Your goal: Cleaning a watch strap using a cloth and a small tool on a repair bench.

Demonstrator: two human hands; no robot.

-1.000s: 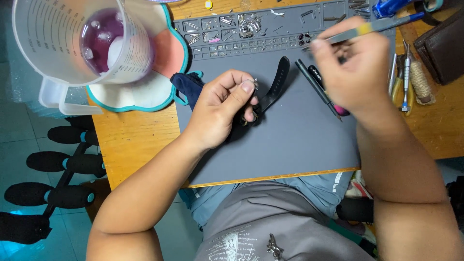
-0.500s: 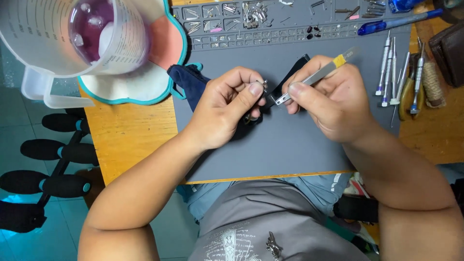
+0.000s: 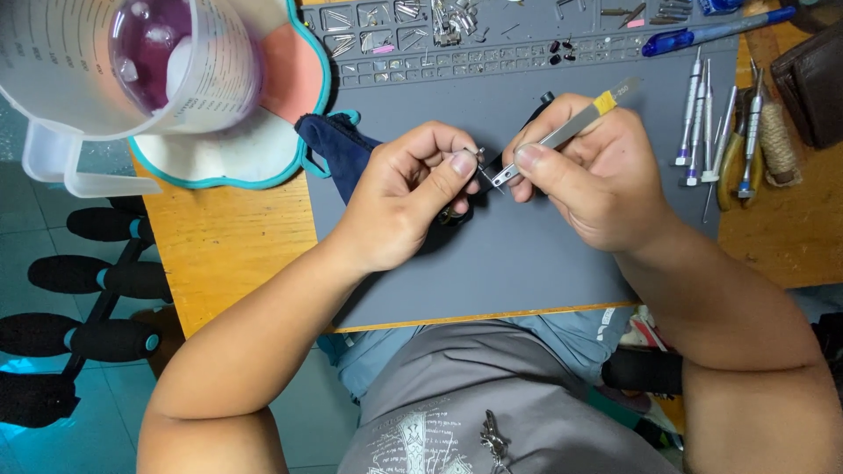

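Note:
My left hand [image 3: 408, 193] pinches a small metal watch part [image 3: 479, 158] between thumb and forefinger, over a black watch strap [image 3: 536, 110] that lies on the grey work mat [image 3: 527, 263]. My right hand [image 3: 593, 175] grips silver tweezers [image 3: 571, 127] with a yellow band; their tips meet the metal part right beside my left thumb. Most of the strap is hidden under both hands.
A clear measuring jug [image 3: 132, 70] with purple contents stands on a flower-shaped coaster [image 3: 263, 149] at the left. A dark blue cloth [image 3: 338, 149] lies by my left hand. Small screwdrivers [image 3: 716, 123], a blue pen [image 3: 711, 31] and a brown pouch [image 3: 812, 83] sit right; loose parts fill the mat's tray [image 3: 421, 35].
My right hand came down from the far right of the mat with the tweezers and now meets my left hand at the metal part. My left hand stayed over the strap.

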